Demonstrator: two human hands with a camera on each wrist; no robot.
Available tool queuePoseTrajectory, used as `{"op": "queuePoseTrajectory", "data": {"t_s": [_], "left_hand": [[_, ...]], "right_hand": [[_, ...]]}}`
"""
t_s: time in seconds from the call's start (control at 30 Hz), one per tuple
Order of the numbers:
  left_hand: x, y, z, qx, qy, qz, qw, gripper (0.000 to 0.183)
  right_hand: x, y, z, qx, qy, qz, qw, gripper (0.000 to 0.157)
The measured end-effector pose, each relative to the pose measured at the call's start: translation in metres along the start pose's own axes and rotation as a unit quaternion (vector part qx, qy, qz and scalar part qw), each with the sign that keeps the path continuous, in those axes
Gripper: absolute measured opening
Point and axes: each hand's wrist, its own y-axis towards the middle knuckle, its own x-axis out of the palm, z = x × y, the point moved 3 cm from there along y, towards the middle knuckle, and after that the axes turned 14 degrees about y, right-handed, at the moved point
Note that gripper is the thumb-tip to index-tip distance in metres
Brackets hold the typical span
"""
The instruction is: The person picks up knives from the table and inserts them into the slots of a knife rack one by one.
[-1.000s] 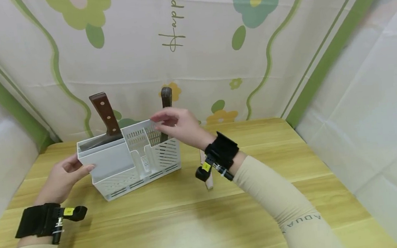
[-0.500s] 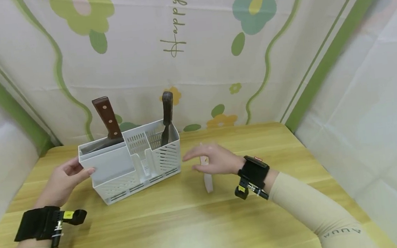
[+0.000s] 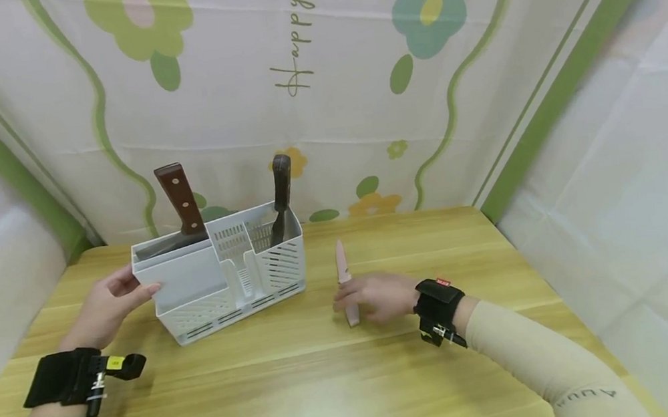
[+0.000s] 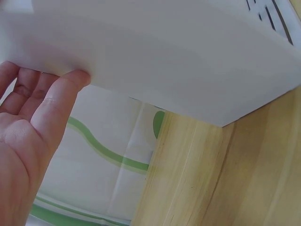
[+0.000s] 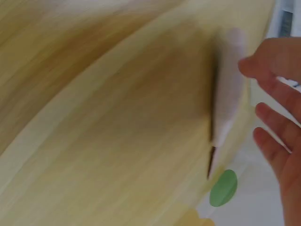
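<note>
A white plastic knife holder [image 3: 188, 276] with slots and slatted sides stands on the left part of the table. My left hand [image 3: 99, 310] grips its left end, thumb on the front wall and fingers round the edge. A wide-bladed knife with a brown riveted handle [image 3: 182, 203] is upright in the holder's left slot. At the right end stands a dark-handled utensil [image 3: 282, 183], its kind unclear. A pink knife [image 3: 341, 258] lies on the table, blade pointing away. My right hand [image 3: 384, 294] is over its handle, fingers apart; in the right wrist view the handle [image 5: 229, 94] shows beside the thumb.
The wood-grain table [image 3: 303, 386] ends at the back against a white flowered cloth [image 3: 227, 98]. More white cloth hangs on the left and right sides.
My right hand has left the dark-handled utensil at the holder's right end and moved right and down to the pink knife. The left hand stays on the holder.
</note>
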Motion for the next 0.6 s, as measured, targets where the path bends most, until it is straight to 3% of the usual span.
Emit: {"op": "queuePoseTrajectory", "data": {"t_s": [0.2,0.43,0.6], "left_hand": [[-0.001,-0.001,0.000,0.005,-0.020,-0.001,0.9998,0.051],[-0.002,-0.001,0.000,-0.004,0.019,-0.004,0.9998,0.048],[-0.001,0.000,-0.002,0.000,-0.007,-0.009,0.9999,0.048]], "right_hand": [[0.012,-0.003,0.006,-0.076,-0.067,-0.021,0.995,0.034],[0.019,-0.004,0.012,-0.081,-0.106,-0.037,0.990,0.032],[0.021,0.001,0.014,-0.083,-0.112,-0.045,0.989,0.029]]}}
